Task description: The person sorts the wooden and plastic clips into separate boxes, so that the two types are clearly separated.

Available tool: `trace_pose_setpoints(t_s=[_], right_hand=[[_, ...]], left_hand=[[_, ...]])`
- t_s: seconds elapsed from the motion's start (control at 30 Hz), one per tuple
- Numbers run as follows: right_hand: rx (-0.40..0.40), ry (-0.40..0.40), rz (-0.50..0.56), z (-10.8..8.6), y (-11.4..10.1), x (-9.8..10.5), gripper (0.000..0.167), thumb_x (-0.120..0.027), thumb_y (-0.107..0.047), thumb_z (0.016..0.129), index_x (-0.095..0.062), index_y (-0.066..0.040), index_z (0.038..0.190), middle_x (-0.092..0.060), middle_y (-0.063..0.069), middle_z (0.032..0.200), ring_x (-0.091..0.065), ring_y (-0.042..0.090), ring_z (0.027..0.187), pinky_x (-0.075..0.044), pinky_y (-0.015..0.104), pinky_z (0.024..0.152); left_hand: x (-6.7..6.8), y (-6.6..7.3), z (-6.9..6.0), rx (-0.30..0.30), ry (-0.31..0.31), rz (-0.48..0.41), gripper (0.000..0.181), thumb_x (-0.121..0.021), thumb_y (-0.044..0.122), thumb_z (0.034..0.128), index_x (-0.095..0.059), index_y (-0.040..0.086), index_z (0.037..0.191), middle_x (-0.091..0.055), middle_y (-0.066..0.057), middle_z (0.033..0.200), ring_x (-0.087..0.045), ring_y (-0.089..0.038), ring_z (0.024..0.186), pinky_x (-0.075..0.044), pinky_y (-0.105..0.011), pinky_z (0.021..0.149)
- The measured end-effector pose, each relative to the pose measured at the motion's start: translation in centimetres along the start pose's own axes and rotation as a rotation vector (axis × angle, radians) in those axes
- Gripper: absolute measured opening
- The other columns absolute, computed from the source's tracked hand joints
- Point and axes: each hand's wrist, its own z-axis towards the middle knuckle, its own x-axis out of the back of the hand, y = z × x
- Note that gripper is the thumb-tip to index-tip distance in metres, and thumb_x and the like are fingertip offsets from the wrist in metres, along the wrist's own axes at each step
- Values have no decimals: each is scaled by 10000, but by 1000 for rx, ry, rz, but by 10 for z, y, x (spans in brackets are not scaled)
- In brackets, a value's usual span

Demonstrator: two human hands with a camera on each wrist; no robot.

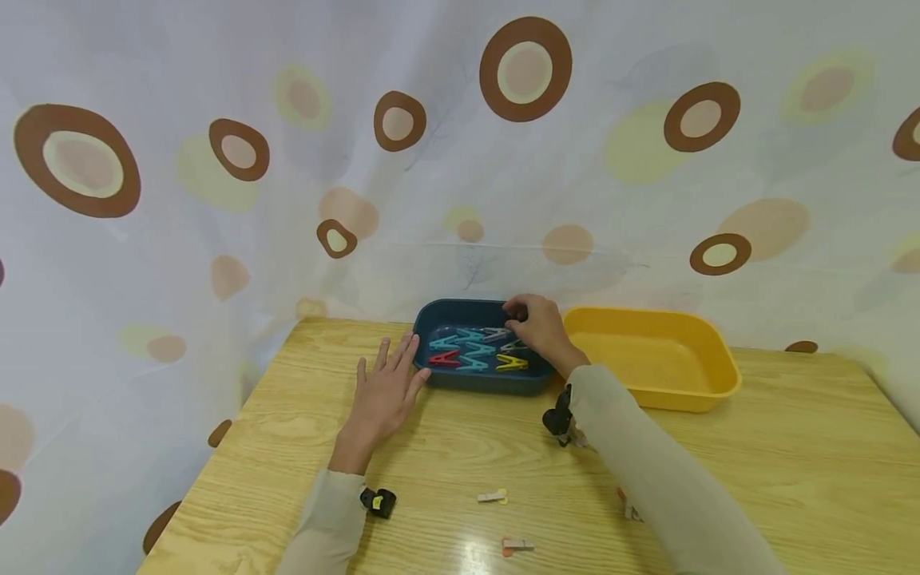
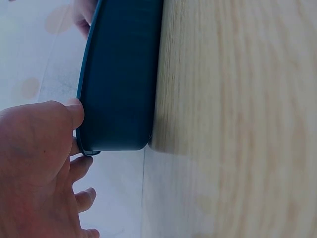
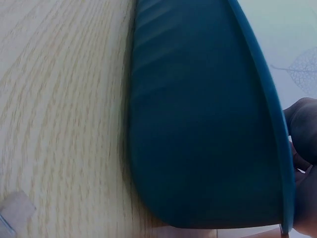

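My left hand [image 1: 381, 399] has its fingers spread, the fingertips and thumb at the left end of a dark blue tray [image 1: 485, 385]. In the left wrist view, the left hand [image 2: 34, 148] touches the rim of the blue tray [image 2: 121, 74]. Inside lie several teal clothespins [image 1: 477, 349], a red one [image 1: 444, 359], a yellow one [image 1: 512, 363] and greyish ones [image 1: 494, 334]. Over the tray's back right corner, my right hand [image 1: 542, 327] has its thumb and fingers curled; whether they pinch anything is unclear. The right wrist view shows its fingers [image 3: 304, 131] partly hidden behind the rim.
An empty yellow tray [image 1: 654, 359] stands right of the blue one, under the right forearm's far side. Small pale clothespins [image 1: 492, 497] [image 1: 519, 545] lie nearer on the wooden table [image 1: 431, 455], with another small item [image 1: 631, 509] beside the right sleeve. A patterned cloth [image 1: 446, 176] hangs behind.
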Motion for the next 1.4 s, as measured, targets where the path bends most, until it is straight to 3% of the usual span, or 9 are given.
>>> trace_pose_setpoints(t_s=[0.37,0.83,1.07,1.4], right_hand=[[19,18,57,-9,4,12,236,-705,-19,960,-716,23,1192,-708,173,1123,-633,323,1004,-545,459,919],[129,-26,90,-29,-10,38,295,-683,-149,1003,-677,2,1257,-678,164,1175,-622,322,1046,-517,515,952],[94,-50,73,-47,-3,49,359,-652,-245,1031,-660,-14,1306,-650,180,1270,-590,382,1169,-476,570,1008],[146,34,24,-81,15,61,451,-635,-291,1040,-613,0,1383,-624,196,1351,-590,386,1178,-506,589,948]], left_hand=[[-1,1,1,-11,-4,-3,651,-372,450,1113,-199,137,1657,-195,-54,1706,-99,-364,1567,-90,-735,1163],[3,-23,16,-14,-10,-17,671,-341,446,1119,-101,149,1670,-143,-51,1715,-137,-413,1552,-127,-754,1145],[4,-29,11,-13,15,-31,677,-364,431,1117,-102,141,1669,-146,-92,1715,-140,-437,1545,-145,-761,1136],[18,-22,-1,-53,21,-28,661,-428,454,1099,-218,171,1658,-185,-143,1698,-127,-411,1553,-133,-738,1154]])
